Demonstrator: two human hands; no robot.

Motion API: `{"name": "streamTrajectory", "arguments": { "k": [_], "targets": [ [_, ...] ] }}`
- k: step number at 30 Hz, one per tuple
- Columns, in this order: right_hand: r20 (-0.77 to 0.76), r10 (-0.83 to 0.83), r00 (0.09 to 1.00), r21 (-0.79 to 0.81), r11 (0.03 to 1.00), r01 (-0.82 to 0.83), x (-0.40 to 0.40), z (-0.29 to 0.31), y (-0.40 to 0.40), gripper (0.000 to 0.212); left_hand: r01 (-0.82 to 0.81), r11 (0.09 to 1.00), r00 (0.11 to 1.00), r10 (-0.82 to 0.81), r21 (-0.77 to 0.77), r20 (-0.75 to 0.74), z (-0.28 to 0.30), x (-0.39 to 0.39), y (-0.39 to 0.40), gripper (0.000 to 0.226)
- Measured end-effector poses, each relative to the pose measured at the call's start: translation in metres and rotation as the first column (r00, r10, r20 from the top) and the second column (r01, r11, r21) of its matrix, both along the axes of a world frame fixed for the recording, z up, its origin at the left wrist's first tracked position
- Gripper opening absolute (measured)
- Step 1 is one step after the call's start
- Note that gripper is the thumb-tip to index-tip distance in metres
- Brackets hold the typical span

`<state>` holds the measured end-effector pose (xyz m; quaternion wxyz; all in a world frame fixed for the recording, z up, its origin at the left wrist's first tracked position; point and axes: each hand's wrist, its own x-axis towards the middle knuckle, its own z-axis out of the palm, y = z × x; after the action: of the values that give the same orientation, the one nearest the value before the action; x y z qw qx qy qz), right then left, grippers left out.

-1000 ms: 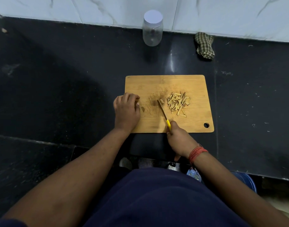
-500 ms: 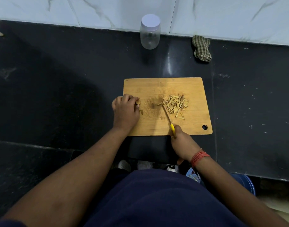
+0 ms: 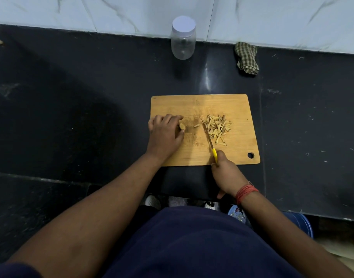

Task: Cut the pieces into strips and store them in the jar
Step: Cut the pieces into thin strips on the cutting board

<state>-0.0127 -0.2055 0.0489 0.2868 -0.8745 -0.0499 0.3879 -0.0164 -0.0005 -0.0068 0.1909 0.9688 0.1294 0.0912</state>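
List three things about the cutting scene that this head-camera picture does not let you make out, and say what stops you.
1. Head view: most of the uncut piece is covered by the left hand that holds it.
2. Head view: the right hand hides most of the knife handle, so its grip is unclear.
3. Head view: whether the jar holds anything is unclear; it is far off and its plastic is cloudy.
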Motion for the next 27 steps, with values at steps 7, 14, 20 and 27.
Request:
{"name": "streamTrajectory", "arguments": {
  "k": [7,14,20,27],
  "targets": [
    [-0.031,0.075,0.997,0.015,0.997,-0.074,0.0,-0.005,0.014,0.028,0.011,0.999,0.999,-0.013,-0.045,-0.051,-0.001,0.002,-0.007,0.038],
    [-0.047,-0.045,0.998,0.055,0.997,0.047,0.003,0.0,0.013,0.037,0.011,0.999,0.997,-0.014,-0.043,-0.078,-0.001,0.004,-0.005,0.034],
    [-0.093,0.009,0.996,0.109,0.994,0.002,0.005,0.004,0.027,0.037,-0.03,0.997,0.993,0.021,-0.075,-0.117,0.003,0.011,-0.009,0.031],
    [-0.143,0.023,0.989,0.104,0.995,-0.008,0.008,0.003,0.034,0.04,0.053,0.998,0.998,-0.055,-0.039,-0.036,0.0,0.003,-0.003,0.016]
  ]
}}
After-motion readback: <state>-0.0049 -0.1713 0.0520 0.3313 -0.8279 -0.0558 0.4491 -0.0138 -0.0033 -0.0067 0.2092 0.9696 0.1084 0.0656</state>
